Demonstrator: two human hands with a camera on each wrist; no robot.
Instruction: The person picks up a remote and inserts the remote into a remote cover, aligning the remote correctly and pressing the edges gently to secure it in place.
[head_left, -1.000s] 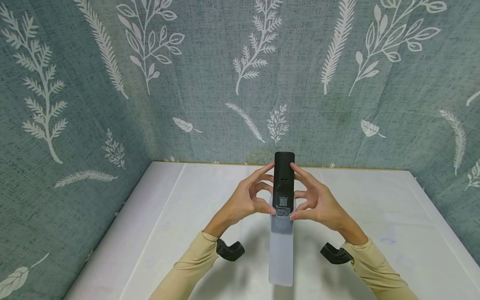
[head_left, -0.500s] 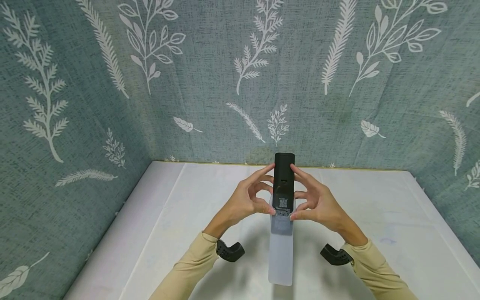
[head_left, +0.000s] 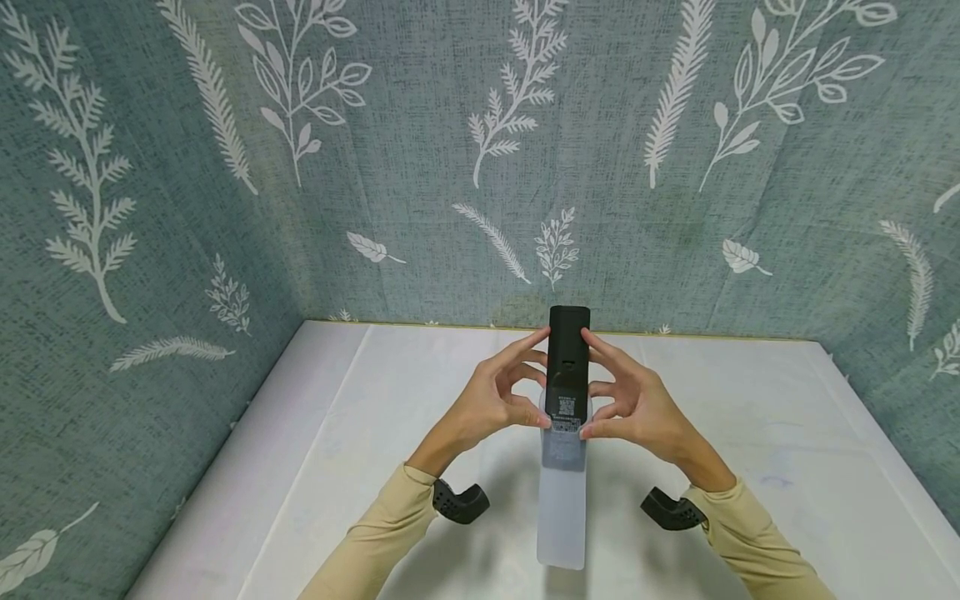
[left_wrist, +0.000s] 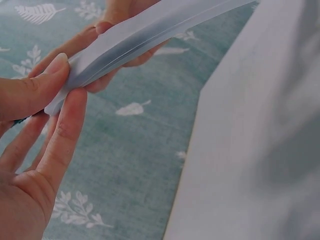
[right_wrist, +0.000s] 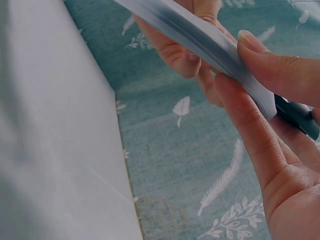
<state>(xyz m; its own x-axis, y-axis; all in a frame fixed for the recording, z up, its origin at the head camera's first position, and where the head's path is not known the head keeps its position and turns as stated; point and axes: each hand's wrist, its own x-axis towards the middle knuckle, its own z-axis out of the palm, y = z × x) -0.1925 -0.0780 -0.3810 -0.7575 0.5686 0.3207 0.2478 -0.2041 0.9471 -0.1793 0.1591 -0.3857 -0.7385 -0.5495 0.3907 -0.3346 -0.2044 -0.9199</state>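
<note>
In the head view a black remote control (head_left: 567, 346) stands partly inside a translucent whitish sleeve (head_left: 562, 517). Its printed codes lie near the sleeve's mouth, and the sleeve's lower length looks unfilled. From the left side, my left hand (head_left: 498, 396) pinches the sleeve's mouth and remote between thumb and fingers. My right hand (head_left: 637, 408) mirrors it on the right edge. The left wrist view shows the sleeve (left_wrist: 125, 45) edge-on between thumb and fingertip. Black casing of the remote (right_wrist: 300, 117) sticks out past the sleeve's end (right_wrist: 210, 45) in the right wrist view.
A white-covered table (head_left: 360, 467) lies beneath the hands, with their shadows on it. Grey-green leaf-patterned cloth (head_left: 420, 167) rises behind and to both sides. Black devices (head_left: 461, 503) are strapped at both wrists.
The remote sits very slightly deeper in the sleeve, and the sleeve's lower end has risen a touch. Both hands keep their grip in nearly the same place.
</note>
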